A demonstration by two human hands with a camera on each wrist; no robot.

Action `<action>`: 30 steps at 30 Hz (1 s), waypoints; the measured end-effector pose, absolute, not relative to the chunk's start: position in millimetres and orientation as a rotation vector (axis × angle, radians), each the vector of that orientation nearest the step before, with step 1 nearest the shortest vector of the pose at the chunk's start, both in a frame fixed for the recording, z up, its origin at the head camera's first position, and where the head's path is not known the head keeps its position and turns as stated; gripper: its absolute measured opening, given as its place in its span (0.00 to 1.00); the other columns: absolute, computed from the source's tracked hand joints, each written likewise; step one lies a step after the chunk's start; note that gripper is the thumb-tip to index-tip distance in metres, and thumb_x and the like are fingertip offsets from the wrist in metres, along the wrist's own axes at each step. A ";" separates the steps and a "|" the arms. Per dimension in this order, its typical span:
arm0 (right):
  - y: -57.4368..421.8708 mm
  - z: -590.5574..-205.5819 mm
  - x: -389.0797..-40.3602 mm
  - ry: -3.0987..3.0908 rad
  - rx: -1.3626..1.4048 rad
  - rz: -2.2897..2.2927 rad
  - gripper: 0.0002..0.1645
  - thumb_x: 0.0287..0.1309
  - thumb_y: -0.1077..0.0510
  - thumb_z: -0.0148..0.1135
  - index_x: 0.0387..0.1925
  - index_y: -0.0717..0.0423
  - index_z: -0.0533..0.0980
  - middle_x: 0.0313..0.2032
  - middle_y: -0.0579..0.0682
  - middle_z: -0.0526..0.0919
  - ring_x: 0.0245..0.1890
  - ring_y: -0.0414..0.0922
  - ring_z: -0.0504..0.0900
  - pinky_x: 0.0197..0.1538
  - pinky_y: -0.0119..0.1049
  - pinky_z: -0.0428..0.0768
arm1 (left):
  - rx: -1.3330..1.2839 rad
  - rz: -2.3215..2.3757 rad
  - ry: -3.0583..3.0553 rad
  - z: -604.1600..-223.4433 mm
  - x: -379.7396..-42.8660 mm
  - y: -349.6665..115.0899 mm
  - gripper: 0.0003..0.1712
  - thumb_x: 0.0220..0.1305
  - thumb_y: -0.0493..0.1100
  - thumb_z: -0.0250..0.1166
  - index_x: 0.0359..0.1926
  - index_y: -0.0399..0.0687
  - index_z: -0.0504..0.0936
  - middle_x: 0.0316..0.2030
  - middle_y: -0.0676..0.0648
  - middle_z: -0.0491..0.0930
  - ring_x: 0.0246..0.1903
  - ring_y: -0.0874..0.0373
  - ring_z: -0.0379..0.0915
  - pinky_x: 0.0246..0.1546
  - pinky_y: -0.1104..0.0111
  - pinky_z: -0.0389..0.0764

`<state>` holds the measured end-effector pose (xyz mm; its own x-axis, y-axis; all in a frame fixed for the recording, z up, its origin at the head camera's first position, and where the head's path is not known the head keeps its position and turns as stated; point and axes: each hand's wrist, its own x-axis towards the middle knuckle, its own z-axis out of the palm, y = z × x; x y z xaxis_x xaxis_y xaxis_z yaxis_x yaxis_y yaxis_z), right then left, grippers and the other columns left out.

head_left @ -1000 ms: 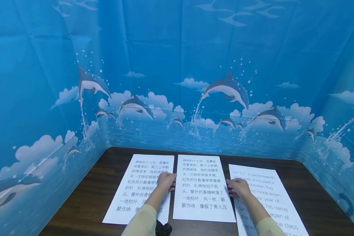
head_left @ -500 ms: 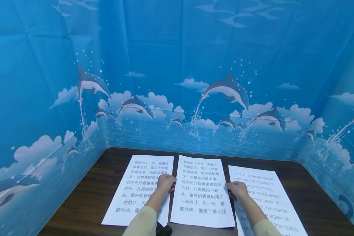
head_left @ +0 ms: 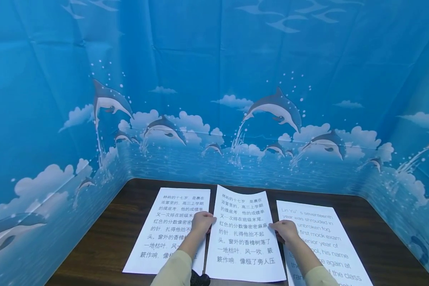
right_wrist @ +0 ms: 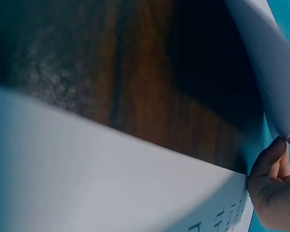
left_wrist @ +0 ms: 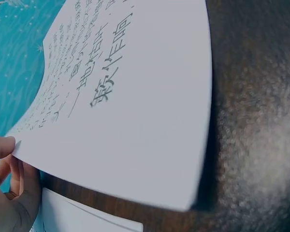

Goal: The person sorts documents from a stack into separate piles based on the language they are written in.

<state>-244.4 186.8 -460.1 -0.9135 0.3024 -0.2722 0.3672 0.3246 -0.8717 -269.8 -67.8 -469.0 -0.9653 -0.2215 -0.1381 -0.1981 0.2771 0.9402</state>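
Both hands pinch the middle sheet of paper [head_left: 242, 246], printed with Chinese text, by its two long edges. My left hand [head_left: 202, 223] has the left edge between thumb and fingers; the left wrist view shows this sheet [left_wrist: 145, 130] curving up off the table toward the hand [left_wrist: 12, 193]. On the opposite edge my right hand [head_left: 286, 231] grips the paper; in the right wrist view the raised sheet [right_wrist: 275, 63] bends above the dark tabletop, its edge pinched by the hand [right_wrist: 278, 186]. The sheet's top left corner curls upward.
A second Chinese-text sheet [head_left: 153, 234] lies flat on the left, partly under my left forearm. To the right, a sheet with English text [head_left: 337, 246] lies beneath my right forearm. The dark wooden table [head_left: 96, 246] meets a blue dolphin-print curtain [head_left: 200, 167]. A small black object [head_left: 200, 279] sits by the left sleeve.
The middle sheet, flat before, has been lifted and now bows between both hands, its lower edge nearer me. My right hand has shifted slightly left; the side sheets look almost unchanged.
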 end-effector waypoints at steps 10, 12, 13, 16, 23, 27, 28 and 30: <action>190.8 -464.8 -247.7 2.404 0.636 -1.744 0.14 0.46 0.59 0.59 0.32 0.68 0.72 0.25 0.54 0.76 0.25 0.45 0.74 0.24 0.26 0.70 | 0.429 -1.701 -2.545 -467.6 -266.4 -67.5 0.07 0.46 0.38 0.63 0.26 0.39 0.75 0.22 0.46 0.70 0.19 0.58 0.68 0.14 0.76 0.66; 191.8 -466.1 -249.0 2.384 0.644 -1.756 0.15 0.46 0.60 0.59 0.33 0.68 0.72 0.26 0.55 0.76 0.26 0.45 0.75 0.25 0.27 0.71 | 0.437 -1.687 -2.552 -467.8 -266.7 -67.5 0.07 0.46 0.39 0.63 0.26 0.39 0.75 0.22 0.46 0.70 0.19 0.57 0.68 0.14 0.75 0.66; 192.1 -466.6 -249.5 2.377 0.652 -1.761 0.15 0.45 0.60 0.59 0.33 0.68 0.72 0.26 0.55 0.76 0.26 0.46 0.75 0.26 0.28 0.72 | 0.440 -1.676 -2.554 -467.7 -266.6 -67.5 0.07 0.46 0.39 0.63 0.25 0.40 0.75 0.22 0.46 0.70 0.19 0.57 0.68 0.14 0.75 0.66; 192.8 -467.8 -250.9 2.376 0.646 -1.756 0.14 0.46 0.60 0.59 0.33 0.68 0.72 0.27 0.55 0.76 0.27 0.46 0.75 0.28 0.30 0.73 | 0.448 -1.653 -2.562 -468.1 -266.8 -67.5 0.07 0.45 0.39 0.63 0.25 0.40 0.74 0.22 0.46 0.70 0.19 0.57 0.67 0.15 0.75 0.66; 192.5 -465.9 -249.1 2.424 0.629 -1.705 0.14 0.45 0.61 0.59 0.33 0.68 0.72 0.27 0.55 0.76 0.29 0.46 0.75 0.30 0.33 0.73 | 0.451 -1.645 -2.579 -468.4 -266.9 -68.0 0.07 0.45 0.39 0.63 0.24 0.40 0.75 0.21 0.46 0.70 0.19 0.57 0.68 0.15 0.74 0.68; 193.2 -465.3 -247.6 2.441 0.633 -1.680 0.14 0.46 0.61 0.59 0.33 0.69 0.72 0.27 0.55 0.75 0.28 0.46 0.75 0.28 0.31 0.72 | 0.444 -1.663 -2.577 -467.5 -266.3 -67.9 0.07 0.46 0.38 0.63 0.25 0.38 0.75 0.21 0.45 0.70 0.19 0.57 0.68 0.15 0.74 0.68; 193.4 -465.4 -247.5 2.444 0.635 -1.675 0.14 0.46 0.61 0.59 0.33 0.69 0.72 0.27 0.55 0.75 0.28 0.46 0.74 0.28 0.31 0.72 | 0.444 -1.669 -2.575 -467.8 -266.2 -67.9 0.07 0.46 0.38 0.63 0.25 0.38 0.75 0.21 0.45 0.70 0.19 0.57 0.68 0.15 0.74 0.68; 193.7 -465.8 -247.7 2.445 0.644 -1.665 0.14 0.46 0.61 0.58 0.33 0.69 0.72 0.27 0.55 0.75 0.27 0.46 0.74 0.29 0.32 0.71 | 0.448 -1.677 -2.572 -468.3 -266.2 -68.0 0.07 0.46 0.38 0.63 0.25 0.38 0.75 0.21 0.45 0.70 0.19 0.57 0.68 0.15 0.74 0.68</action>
<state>-247.7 193.7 -465.8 -0.9033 0.2801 -0.3249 0.4050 0.3069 -0.8613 -266.2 -68.0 -468.3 -0.9576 -0.2602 -0.1236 -0.2181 0.3745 0.9012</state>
